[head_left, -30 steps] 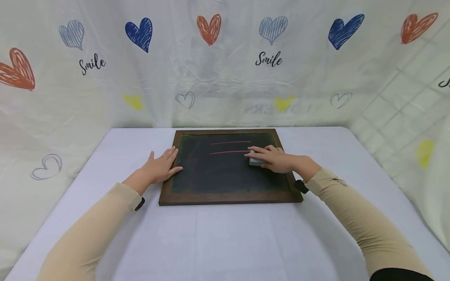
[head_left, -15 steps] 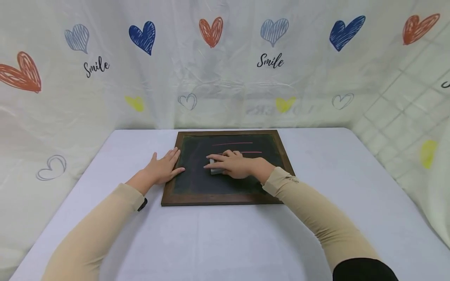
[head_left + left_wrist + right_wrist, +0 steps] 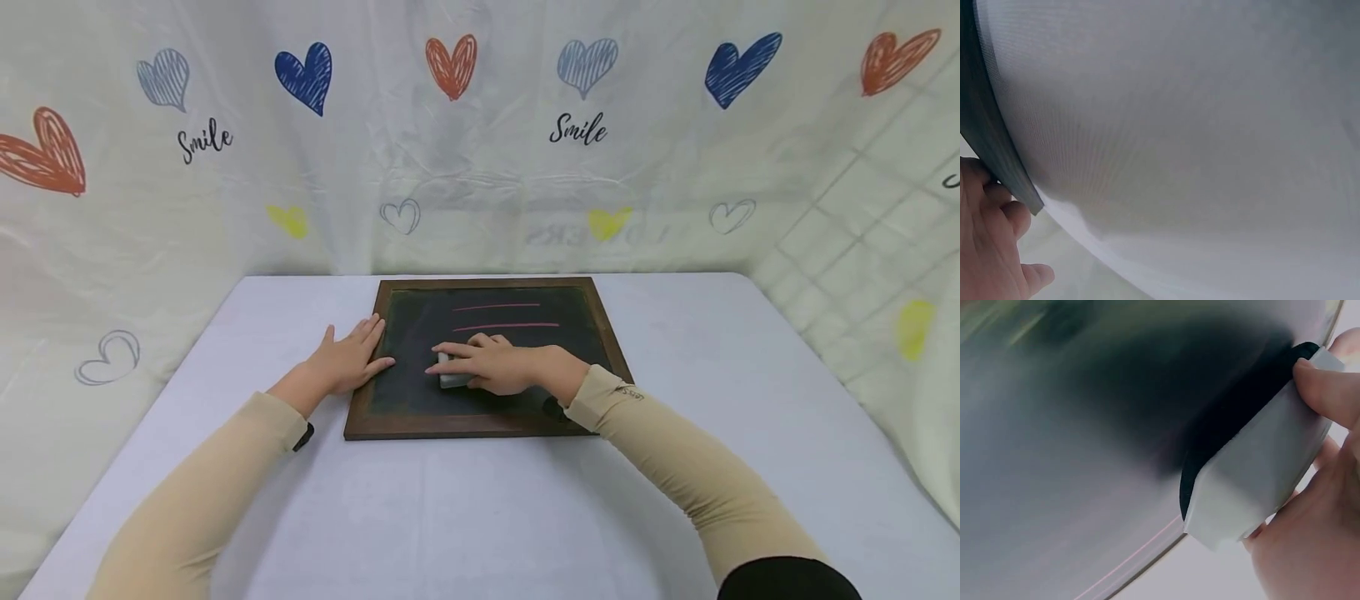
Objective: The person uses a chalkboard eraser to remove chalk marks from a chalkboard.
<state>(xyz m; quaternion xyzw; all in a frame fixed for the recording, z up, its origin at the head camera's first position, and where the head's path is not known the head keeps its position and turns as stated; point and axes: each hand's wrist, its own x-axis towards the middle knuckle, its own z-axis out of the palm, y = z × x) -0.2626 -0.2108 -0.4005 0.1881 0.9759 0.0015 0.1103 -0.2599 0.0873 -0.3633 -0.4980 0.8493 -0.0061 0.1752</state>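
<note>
A white, heart-printed curtain (image 3: 495, 154) hangs at twelve o'clock, behind a white surface (image 3: 480, 517). On the surface lies a wood-framed chalkboard (image 3: 420, 426). The left hand (image 3: 347, 360) rests at the board's nine o'clock edge, fingers spread, gripping nothing. The right hand (image 3: 501, 367), over the board's middle, grips between thumb and fingers a pale, dark-padded eraser (image 3: 454, 381), toward eight o'clock. Two thin red lines (image 3: 506, 326) cross the board toward twelve o'clock.

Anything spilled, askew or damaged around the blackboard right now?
Nothing stands out. The brown wood-framed blackboard lies flat, the left hand at its left edge; the right hand holds the pale grey, black-felted eraser over it, with no spill or damage visible.
</note>
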